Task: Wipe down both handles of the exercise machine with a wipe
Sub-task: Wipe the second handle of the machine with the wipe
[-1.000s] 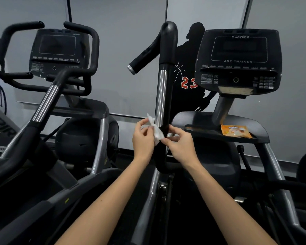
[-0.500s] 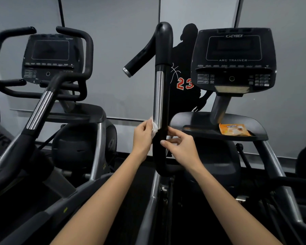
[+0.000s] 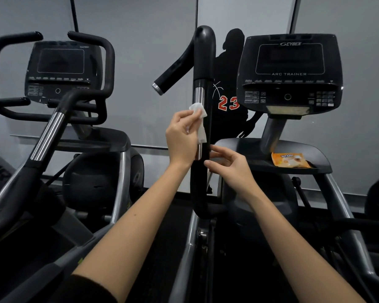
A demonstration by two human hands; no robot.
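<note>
The left hand pinches the wipe against the handle. The right hand, fingers loose, touches it lower down. Best to rub all around, right to the top.

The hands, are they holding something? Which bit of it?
The left hand pinches the white wipe around its middle, against the handle. The right hand holds nothing; it is open beside the handle.

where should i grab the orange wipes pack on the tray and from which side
Pinch the near edge of the orange wipes pack, coming in low from the front. It lies flat on the tray, the console post stands to its left and the console overhangs it, so reaching from above or the left looks cramped.
</note>
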